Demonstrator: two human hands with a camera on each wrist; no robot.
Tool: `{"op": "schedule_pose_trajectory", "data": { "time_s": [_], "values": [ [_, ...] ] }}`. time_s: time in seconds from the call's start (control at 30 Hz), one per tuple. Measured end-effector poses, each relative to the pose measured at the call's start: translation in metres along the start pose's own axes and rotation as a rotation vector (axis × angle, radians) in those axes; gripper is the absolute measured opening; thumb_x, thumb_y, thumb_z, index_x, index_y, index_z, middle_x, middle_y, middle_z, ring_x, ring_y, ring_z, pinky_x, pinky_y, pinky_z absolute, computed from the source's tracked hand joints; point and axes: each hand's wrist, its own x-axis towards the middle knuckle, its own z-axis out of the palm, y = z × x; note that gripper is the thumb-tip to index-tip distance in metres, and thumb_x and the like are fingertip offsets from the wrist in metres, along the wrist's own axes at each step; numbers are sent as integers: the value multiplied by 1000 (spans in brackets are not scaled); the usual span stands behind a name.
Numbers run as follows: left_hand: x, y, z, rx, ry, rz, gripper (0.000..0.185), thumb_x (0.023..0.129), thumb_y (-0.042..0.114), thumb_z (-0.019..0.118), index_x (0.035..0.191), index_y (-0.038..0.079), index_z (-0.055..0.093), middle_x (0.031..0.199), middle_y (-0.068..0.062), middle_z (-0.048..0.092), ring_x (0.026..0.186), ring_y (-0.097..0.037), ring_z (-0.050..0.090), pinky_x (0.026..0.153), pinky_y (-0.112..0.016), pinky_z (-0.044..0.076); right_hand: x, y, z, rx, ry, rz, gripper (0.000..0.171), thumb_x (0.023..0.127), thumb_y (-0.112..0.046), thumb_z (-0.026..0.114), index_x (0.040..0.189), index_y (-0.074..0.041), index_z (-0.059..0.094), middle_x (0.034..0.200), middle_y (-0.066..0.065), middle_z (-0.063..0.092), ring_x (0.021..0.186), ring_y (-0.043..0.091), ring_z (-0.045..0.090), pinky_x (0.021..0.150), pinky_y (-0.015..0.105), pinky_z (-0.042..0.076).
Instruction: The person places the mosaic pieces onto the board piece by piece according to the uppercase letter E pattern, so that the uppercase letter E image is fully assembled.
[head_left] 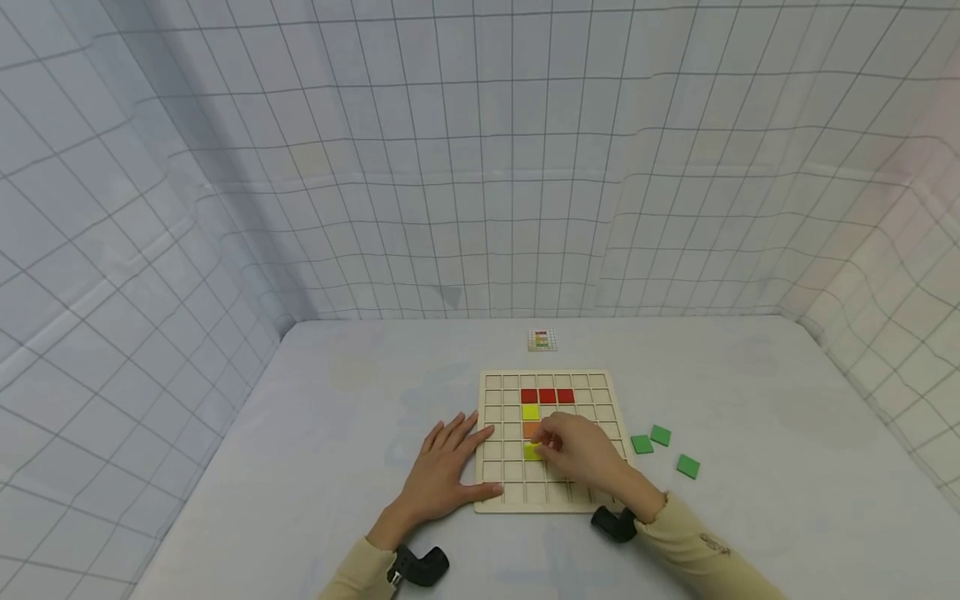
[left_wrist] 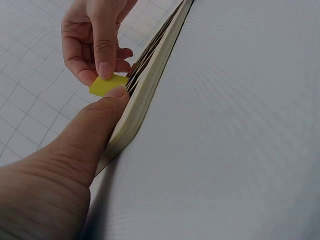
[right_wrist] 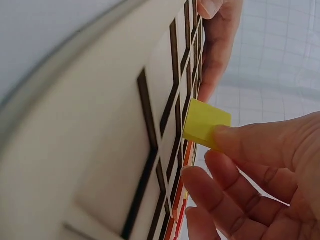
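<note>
My right hand [head_left: 581,450] pinches a yellow square tile [right_wrist: 206,120] between thumb and fingers, tilted up at the grid board [head_left: 513,493]. In the left wrist view the yellow tile [left_wrist: 107,85] shows just beyond my left thumb. Straight-fingered, my left hand [head_left: 442,475] rests along the board's left edge with the thumb over its lower left squares. Further up the board lie a row of three red tiles [head_left: 547,396], a yellow tile [head_left: 530,412] below the leftmost one, and an orange tile [head_left: 531,429] under that. My right hand hides the squares beside the orange tile.
Three green tiles lie loose to the right of the board, two close together [head_left: 642,444] and one nearer me [head_left: 687,466]. Behind the board is a small card [head_left: 542,339] with a coloured grid pattern. Grid-patterned cloth [head_left: 450,208] hangs around the white table [head_left: 360,417].
</note>
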Motion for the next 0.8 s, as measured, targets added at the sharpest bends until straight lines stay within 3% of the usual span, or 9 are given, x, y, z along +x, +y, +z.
{"op": "schedule_pose_trajectory", "data": {
  "time_s": [0.3,0.53,0.8],
  "values": [
    [0,0,0,9,-11,-16,85,79,71,57,147,23,39,154,-3,25,142,-22,13,112,-45,7,-1,1,1,-64,-26,11,12,83,-11,73,95,-12,74,77,-11,52,63,6,46,53,20,41],
    [0,0,1,18,-10,-14,85,79,72,55,147,24,38,155,-2,24,142,-21,13,112,-44,6,-9,2,-1,-159,-66,-78,22,84,-16,73,105,-12,75,85,-9,52,70,8,44,60,23,41],
    [-1,-1,2,19,-8,-23,86,78,74,54,147,24,39,154,-2,25,142,-21,14,112,-45,7,-18,7,-1,-179,-60,-181,23,86,-16,71,108,-11,74,87,-6,52,71,9,43,60,24,40]
  ]
}}
